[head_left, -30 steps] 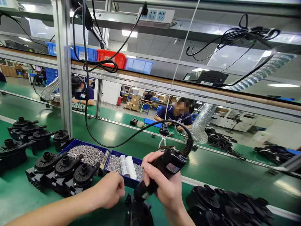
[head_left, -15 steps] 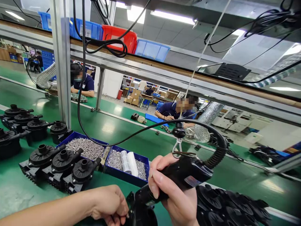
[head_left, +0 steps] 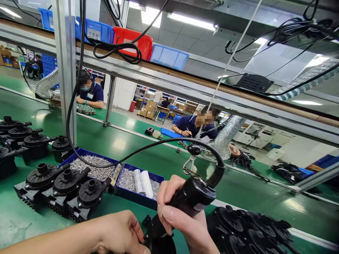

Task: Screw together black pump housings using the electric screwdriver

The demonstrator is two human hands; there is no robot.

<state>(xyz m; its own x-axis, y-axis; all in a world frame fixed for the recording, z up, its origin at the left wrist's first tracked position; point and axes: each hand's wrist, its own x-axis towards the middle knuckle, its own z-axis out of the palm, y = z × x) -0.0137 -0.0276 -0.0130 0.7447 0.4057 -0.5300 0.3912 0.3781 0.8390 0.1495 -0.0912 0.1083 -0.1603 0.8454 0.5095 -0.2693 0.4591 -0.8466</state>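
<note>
My right hand (head_left: pixel 182 215) is wrapped round a black electric screwdriver (head_left: pixel 194 197), which hangs from a cord and has a thick black cable at its top. The tool slants down to the left, over a black round part (head_left: pixel 161 243) at the bottom edge. My left hand (head_left: pixel 124 229) has its fingers bent against the left side of that part; what is between its fingertips is hidden. Beyond my hands, a blue tray (head_left: pixel 137 200) holds small metal pieces and two white tubes. Another blue tray (head_left: pixel 79 152) beside it holds many screws.
Several black pump-like units (head_left: pixel 66 183) stand at the left, and several black round parts (head_left: pixel 246 229) lie at the right. A metal post (head_left: pixel 66 70) rises behind the left units. Two people work across the bench.
The screwdriver in my right hand has shifted left and tilted more upright. Its cable has swung left. My left hand stays at the black part, and the view has shifted slightly.
</note>
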